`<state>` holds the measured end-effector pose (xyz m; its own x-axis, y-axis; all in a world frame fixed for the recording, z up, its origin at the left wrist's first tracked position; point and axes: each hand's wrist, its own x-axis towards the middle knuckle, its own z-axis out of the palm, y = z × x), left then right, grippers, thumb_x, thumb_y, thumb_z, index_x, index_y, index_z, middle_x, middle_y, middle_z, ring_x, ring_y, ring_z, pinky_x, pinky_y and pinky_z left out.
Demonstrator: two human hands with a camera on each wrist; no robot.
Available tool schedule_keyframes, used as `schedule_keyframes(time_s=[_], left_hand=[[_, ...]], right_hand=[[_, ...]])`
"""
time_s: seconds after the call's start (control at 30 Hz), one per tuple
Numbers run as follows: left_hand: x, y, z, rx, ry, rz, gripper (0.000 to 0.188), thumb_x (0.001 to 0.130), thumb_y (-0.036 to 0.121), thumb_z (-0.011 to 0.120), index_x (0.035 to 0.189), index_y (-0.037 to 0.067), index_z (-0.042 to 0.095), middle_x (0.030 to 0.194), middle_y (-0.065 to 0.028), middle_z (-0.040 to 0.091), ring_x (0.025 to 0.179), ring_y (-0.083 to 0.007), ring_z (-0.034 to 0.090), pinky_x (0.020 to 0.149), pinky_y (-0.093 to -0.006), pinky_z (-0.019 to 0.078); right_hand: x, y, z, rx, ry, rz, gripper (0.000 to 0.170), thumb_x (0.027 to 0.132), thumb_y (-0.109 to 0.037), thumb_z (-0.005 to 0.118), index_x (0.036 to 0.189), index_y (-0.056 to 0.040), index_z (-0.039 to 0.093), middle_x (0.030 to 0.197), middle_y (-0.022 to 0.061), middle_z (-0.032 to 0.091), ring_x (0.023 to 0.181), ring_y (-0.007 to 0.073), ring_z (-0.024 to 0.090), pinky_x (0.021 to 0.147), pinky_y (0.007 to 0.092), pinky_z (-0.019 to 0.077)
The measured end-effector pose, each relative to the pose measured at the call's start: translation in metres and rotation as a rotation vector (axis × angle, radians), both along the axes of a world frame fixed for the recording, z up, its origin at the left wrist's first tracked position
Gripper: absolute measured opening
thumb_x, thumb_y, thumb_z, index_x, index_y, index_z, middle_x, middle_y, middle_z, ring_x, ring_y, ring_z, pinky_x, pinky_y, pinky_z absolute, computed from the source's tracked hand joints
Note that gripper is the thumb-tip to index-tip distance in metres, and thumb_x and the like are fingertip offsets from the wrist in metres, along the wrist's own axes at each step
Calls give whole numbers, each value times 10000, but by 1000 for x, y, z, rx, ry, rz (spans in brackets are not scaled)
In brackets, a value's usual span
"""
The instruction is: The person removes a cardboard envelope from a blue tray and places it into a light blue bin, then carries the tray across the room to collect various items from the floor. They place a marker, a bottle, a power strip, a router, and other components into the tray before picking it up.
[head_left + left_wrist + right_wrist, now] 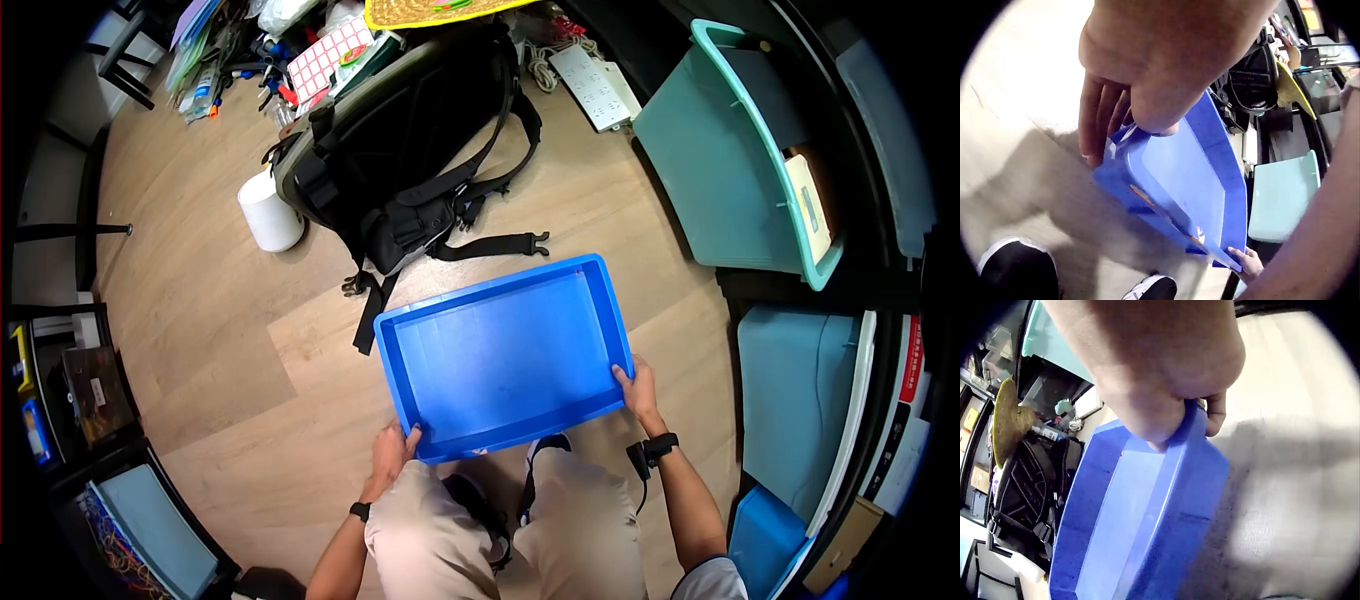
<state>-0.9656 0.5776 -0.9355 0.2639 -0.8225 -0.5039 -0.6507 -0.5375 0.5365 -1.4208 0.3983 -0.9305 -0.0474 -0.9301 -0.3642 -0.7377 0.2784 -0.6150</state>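
A shallow rectangular blue plastic tray (pixel 505 360) is held in front of the knees, slightly tilted in the head view, with nothing inside it. My left hand (pixel 391 456) grips its near left corner, thumb over the rim and fingers outside. At the near right side my right hand (pixel 638 390) holds the rim the same way. In the left wrist view the left hand (pixel 1147 81) curls over the corner, and a torn label shows on the outer wall. The right wrist view has the right hand (pixel 1154 394) pinching the rim, fingertips partly hidden behind the wall.
A black backpack (pixel 400 150) lies beyond the tray, its straps spread on the wooden floor (pixel 220 330). Beside it stands a white cylinder (pixel 270 212). Teal bins (pixel 700 150) line the right, near a power strip (pixel 592 88). A woven yellow-rimmed mat (pixel 430 10) is at the top.
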Motion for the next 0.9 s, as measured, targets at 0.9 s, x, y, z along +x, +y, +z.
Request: schedule_keyframes(time_s=[0.9], left_hand=[[82, 104, 219, 360, 301, 597, 460, 1022, 293, 646, 1327, -46, 588, 1085, -213, 706, 745, -265, 751, 557, -369, 618]], right_hand=[[-79, -1, 172, 380, 4, -21, 420, 942, -213, 738, 1263, 46, 662, 1123, 215, 743, 981, 275, 731, 879, 371, 567]])
